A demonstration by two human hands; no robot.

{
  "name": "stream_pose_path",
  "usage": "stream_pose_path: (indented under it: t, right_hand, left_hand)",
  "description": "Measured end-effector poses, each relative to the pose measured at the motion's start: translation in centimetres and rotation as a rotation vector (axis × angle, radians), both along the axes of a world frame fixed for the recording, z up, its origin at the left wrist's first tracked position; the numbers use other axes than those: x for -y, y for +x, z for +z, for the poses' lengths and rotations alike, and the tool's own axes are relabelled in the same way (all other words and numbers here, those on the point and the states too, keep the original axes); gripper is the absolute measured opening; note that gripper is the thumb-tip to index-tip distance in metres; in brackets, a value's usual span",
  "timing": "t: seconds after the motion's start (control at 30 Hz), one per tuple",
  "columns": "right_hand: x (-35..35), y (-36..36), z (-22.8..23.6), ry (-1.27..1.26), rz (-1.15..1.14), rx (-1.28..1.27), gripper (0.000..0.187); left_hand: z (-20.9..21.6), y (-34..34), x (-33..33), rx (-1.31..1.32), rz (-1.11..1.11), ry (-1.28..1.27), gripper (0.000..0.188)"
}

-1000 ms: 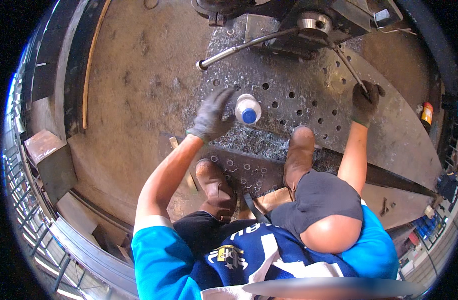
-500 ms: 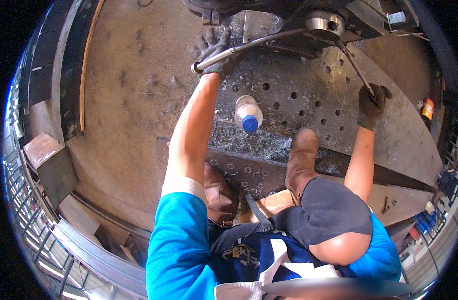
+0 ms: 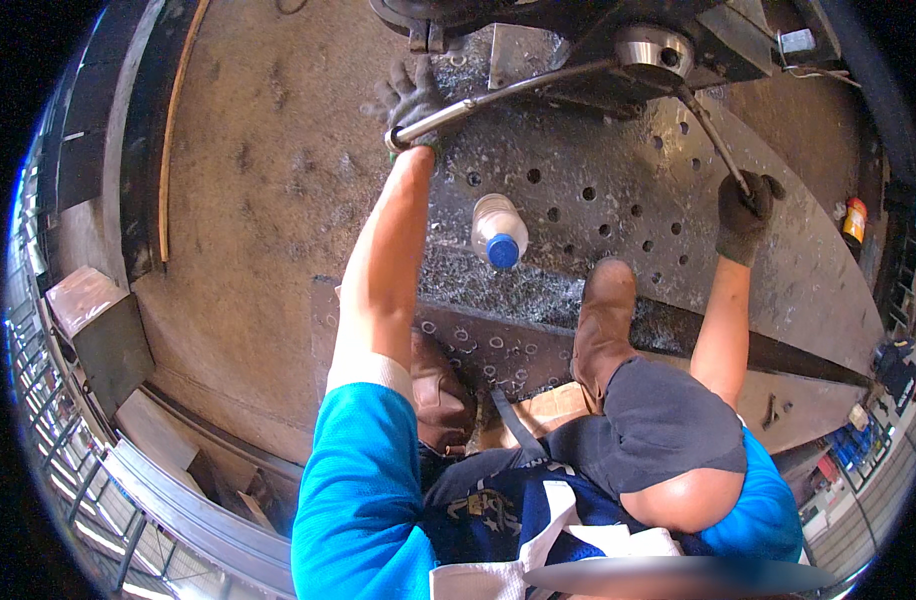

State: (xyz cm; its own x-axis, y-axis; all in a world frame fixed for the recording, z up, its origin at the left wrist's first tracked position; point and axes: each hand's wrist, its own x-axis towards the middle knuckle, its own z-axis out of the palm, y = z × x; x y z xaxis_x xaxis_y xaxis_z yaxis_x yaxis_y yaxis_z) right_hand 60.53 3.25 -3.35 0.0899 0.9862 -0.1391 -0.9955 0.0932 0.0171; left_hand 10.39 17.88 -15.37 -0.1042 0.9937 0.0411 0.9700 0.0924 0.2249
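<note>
My left hand [image 3: 414, 96], in a grey glove, is open with its fingers spread. A long metal lever [image 3: 523, 90] with a collar at its end crosses over the wrist, the hand lying beyond it. On the right, my gloved right hand [image 3: 746, 218] is closed round the lower end of a second lever [image 3: 713, 138]. Both levers run to a shiny round hub [image 3: 655, 53] on a dark machine. Between my arms, a plastic bottle with a blue cap [image 3: 498, 230] rests on a dark metal plate with holes [image 3: 618, 185].
Metal shavings [image 3: 508, 285] lie below the bottle. My boots [image 3: 606, 300] are near the plate's lower side, by a piece of cardboard [image 3: 550, 408]. A metal box [image 3: 103, 325] stands at the far left, and an orange-and-black container [image 3: 855, 222] at the far right.
My left hand has shifted slightly left and its fingers remain spread. The right hand keeps its grip on the lever, which has barely moved.
</note>
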Motion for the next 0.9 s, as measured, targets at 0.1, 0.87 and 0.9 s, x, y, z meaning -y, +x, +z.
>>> stream_pose_path:
  t: [0.1,0.87,0.9]
  right_hand:
    - [0.1,0.1,-0.3,-0.094,-0.049,0.144,0.027]
    - [0.9,2.1,-2.6,-0.137,-0.341,2.915,0.019]
    - [0.8,2.4,-2.7,-0.146,-0.300,2.894,0.018]
  left_hand:
    - [-0.1,0.3,1.3,-0.042,0.000,-0.100,0.074]
    - [7.2,-9.7,17.6,0.120,-0.032,0.057,0.021]
    - [8.5,-10.5,18.4,0.062,-0.076,0.100,0.021]
